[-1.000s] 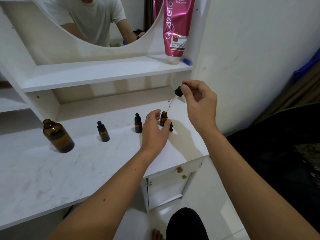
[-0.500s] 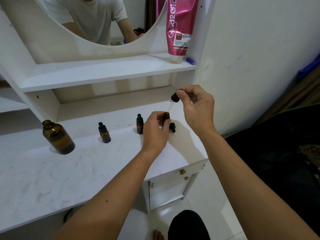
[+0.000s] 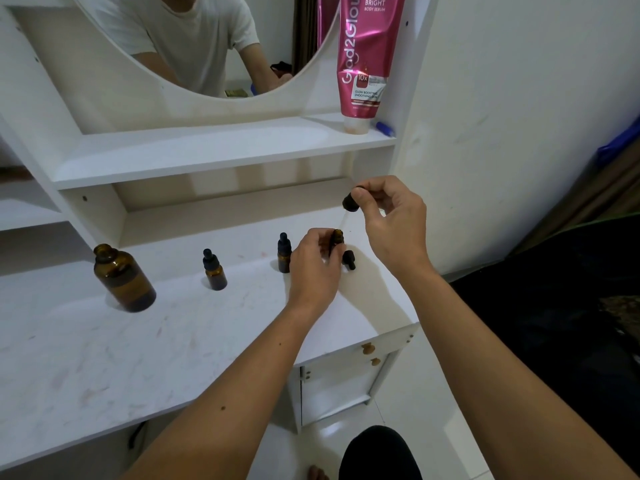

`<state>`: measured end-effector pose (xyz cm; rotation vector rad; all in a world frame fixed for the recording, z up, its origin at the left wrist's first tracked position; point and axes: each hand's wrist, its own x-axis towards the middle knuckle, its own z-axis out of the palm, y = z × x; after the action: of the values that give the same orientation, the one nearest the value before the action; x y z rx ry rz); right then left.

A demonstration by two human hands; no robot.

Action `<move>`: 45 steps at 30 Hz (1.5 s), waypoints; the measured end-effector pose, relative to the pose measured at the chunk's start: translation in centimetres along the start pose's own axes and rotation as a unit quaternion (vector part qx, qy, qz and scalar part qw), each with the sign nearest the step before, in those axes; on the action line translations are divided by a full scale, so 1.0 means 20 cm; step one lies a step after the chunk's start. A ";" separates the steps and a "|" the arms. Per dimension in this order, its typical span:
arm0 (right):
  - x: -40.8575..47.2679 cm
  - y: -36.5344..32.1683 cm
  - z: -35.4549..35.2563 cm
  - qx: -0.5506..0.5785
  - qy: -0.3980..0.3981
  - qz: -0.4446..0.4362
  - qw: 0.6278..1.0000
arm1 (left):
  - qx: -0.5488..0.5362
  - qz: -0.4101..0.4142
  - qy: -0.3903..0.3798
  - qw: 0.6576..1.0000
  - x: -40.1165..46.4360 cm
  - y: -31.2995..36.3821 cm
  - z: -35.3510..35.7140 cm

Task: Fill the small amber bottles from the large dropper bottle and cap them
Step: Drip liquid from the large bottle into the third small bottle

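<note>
Hands over right end of white counter (image 3: 104, 358): left hand (image 3: 313, 271) grips an uncapped small amber bottle (image 3: 337, 237) standing on the counter, right hand (image 3: 391, 220) pinches the black dropper bulb (image 3: 350, 202) just above it, glass pipette angled down toward the bottle's mouth. Room: white vanity against a white wall, mirror (image 3: 194, 39) above, shelf (image 3: 221, 150) carrying a pink serum tube (image 3: 363, 57). Large amber bottle (image 3: 123, 277), open, sits far left. Two capped small bottles (image 3: 214, 270) (image 3: 284, 252) stand between it and the left hand. Loose black cap (image 3: 349, 259) lies just right of the held bottle.
</note>
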<state>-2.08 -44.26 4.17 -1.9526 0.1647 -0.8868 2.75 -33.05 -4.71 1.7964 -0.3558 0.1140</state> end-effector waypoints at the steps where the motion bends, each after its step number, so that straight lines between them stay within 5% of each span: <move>1: 0.00 0.00 0.00 0.000 -0.006 -0.001 1.000 | 0.000 -0.002 -0.001 1.000 0.00 0.00 0.00; 17: -0.01 -0.15 -0.05 0.035 0.043 -0.017 0.998 | 0.013 -0.030 -0.024 0.999 -0.08 0.02 -0.06; 31: -0.15 -0.47 0.20 0.113 0.004 -0.043 0.993 | -0.028 -0.052 -0.136 0.989 -0.40 0.02 -0.59; 45: -0.29 -0.82 0.75 0.193 -0.078 -0.061 0.976 | -0.034 -0.119 0.084 0.989 -0.47 -0.17 -1.46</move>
<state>-0.49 -22.14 10.17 -1.6696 -0.2081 -0.7727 -1.97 -2.55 -2.85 1.7346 -0.0238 0.0830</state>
